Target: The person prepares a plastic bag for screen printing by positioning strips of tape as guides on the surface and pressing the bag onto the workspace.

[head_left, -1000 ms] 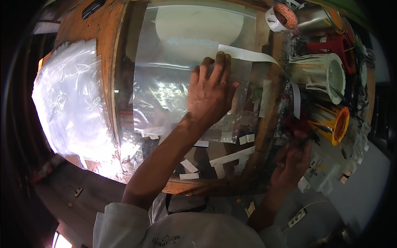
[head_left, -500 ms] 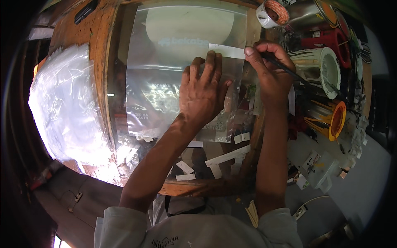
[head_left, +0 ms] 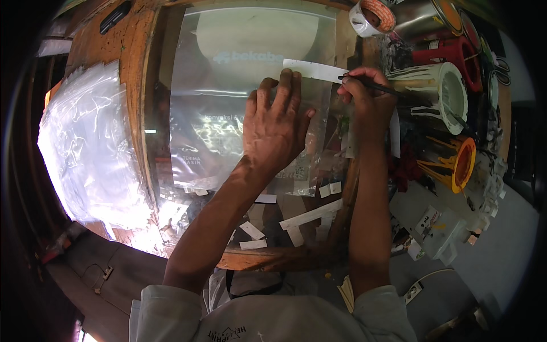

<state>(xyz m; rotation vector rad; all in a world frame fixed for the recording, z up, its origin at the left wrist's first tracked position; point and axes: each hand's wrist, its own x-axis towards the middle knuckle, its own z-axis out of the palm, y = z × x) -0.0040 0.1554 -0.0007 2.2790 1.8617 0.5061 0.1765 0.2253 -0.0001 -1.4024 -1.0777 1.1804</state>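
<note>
A clear plastic bag with pale print lies flat on the framed glass worktop. My left hand is spread flat over the bag, its fingertips at the lower edge of a white strip. That strip crosses the bag's upper right part and reaches past its right edge. My right hand is closed round a slim black pen-like tool. The tool's tip rests over the strip's right end. Whether the fingers also touch the strip, I cannot tell.
At left lies a stack of clear bags. Along the right stand a tape roll, a white-smeared pot and an orange-rimmed pot. White scraps lie near the wooden front edge. A black object sits at the far left.
My right hand has shifted left and slightly down, turning the black tool so its tip meets the strip's right end. Earlier, the thumb was at that end. My left hand stays on the bag.
</note>
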